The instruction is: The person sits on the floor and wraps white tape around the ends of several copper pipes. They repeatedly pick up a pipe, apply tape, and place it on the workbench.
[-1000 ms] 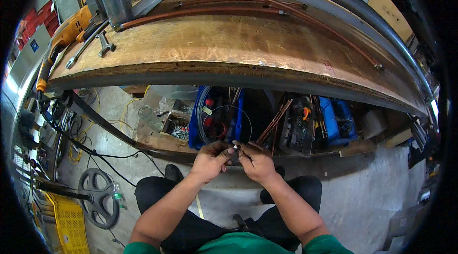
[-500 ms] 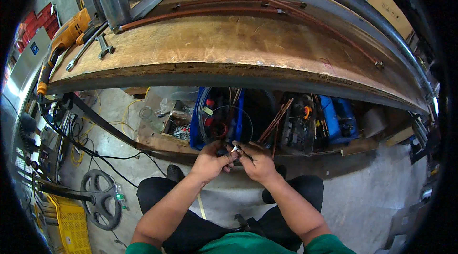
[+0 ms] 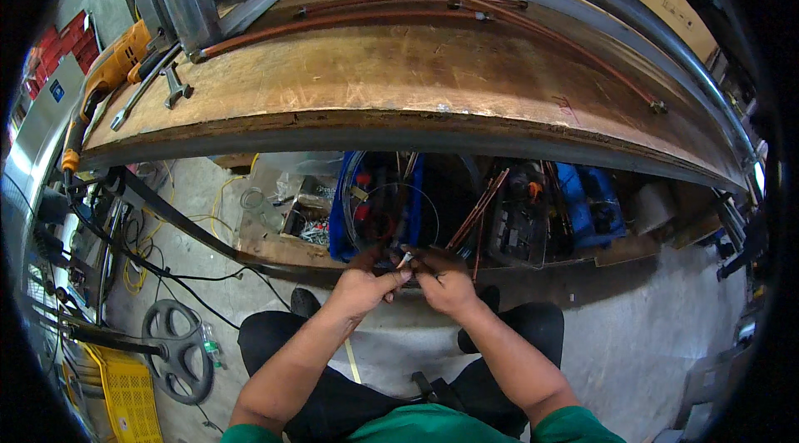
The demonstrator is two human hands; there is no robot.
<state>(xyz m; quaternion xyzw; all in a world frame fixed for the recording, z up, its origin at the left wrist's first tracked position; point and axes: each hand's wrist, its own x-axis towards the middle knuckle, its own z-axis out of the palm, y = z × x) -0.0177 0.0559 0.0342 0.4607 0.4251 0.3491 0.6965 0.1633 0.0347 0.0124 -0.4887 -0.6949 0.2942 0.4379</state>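
Observation:
Close together below the bench edge, my left hand (image 3: 364, 287) and my right hand (image 3: 449, 287) are both closed, with their fingertips meeting. A small whitish, shiny piece (image 3: 405, 260) is pinched between them; its kind is too small to make out. Dark smudges cover my fingers, and the far fingertips blend into the shadow. Just beyond my left hand stands a blue bin (image 3: 339, 231) with a coil of thin wire (image 3: 436, 214) and red items in it. Several thin copper rods (image 3: 477, 214) lean beyond my right hand.
The wooden bench top (image 3: 349, 69) carries copper tubes (image 3: 333, 19), a wrench (image 3: 176, 88) and an orange power tool (image 3: 116, 64). Underneath are a clear tray of dark parts (image 3: 518, 235) and another blue bin (image 3: 587, 222). Black cables (image 3: 158, 264), a handwheel (image 3: 177, 351) and a yellow crate (image 3: 131, 397) lie left.
My hands stay together around the small piece, which has tilted a little and shifted slightly left. The whole view has moved slightly.

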